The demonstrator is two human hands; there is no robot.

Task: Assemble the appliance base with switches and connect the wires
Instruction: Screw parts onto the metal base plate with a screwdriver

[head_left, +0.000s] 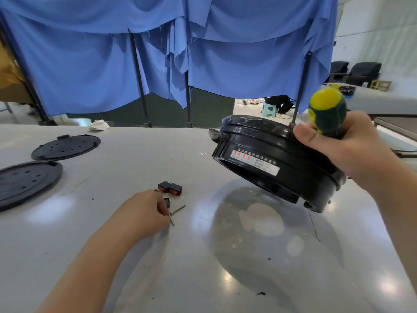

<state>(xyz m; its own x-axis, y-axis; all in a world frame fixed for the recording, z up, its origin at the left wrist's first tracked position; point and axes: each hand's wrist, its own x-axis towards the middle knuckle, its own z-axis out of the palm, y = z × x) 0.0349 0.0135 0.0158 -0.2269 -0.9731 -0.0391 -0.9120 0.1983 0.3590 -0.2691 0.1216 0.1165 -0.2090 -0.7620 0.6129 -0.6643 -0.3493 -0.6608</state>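
Note:
A round black appliance base (270,159) with a white label is tilted and lifted above the grey table at the right. My right hand (338,145) grips its far rim together with a green and yellow screwdriver handle (327,111). Two black rocker switches with red faces (170,188) lie at mid-table. Just below them my left hand (146,211) pinches a third small black switch (167,202), fingers curled down onto the table. Two metal screws (177,208) lie beside its fingertips.
Two black perforated round plates (66,146) (24,181) lie at the left of the table (203,256). A crumpled white rag (99,125) sits at the far edge. Blue curtains (158,64) on poles hang behind. A second table with parts stands far right.

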